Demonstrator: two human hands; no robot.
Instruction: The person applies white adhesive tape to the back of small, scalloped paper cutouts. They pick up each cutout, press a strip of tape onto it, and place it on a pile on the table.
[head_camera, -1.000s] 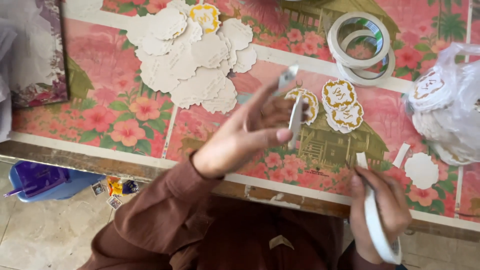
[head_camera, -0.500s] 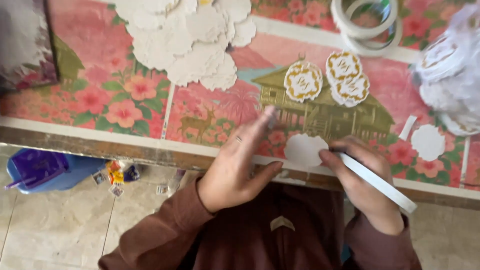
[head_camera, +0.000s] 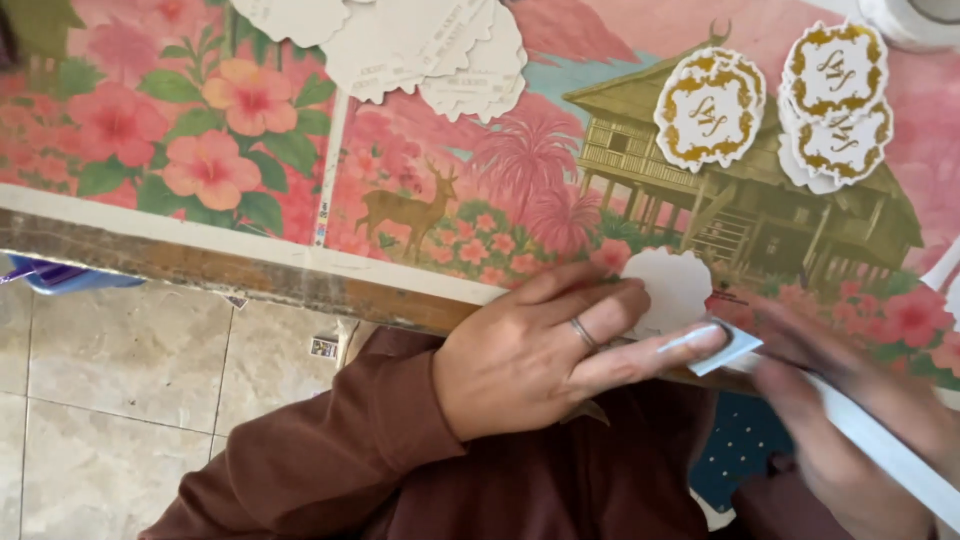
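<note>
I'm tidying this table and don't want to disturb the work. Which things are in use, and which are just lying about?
In use:
- left hand on the blank scalloped cutout
- tape strip
- right hand, blurred, with the tape roll

Lying about:
- gold-printed labels
- pile of blank cutouts
- blue object on the floor

white card (head_camera: 672, 288) — floral pink tablecloth (head_camera: 200, 150)
</note>
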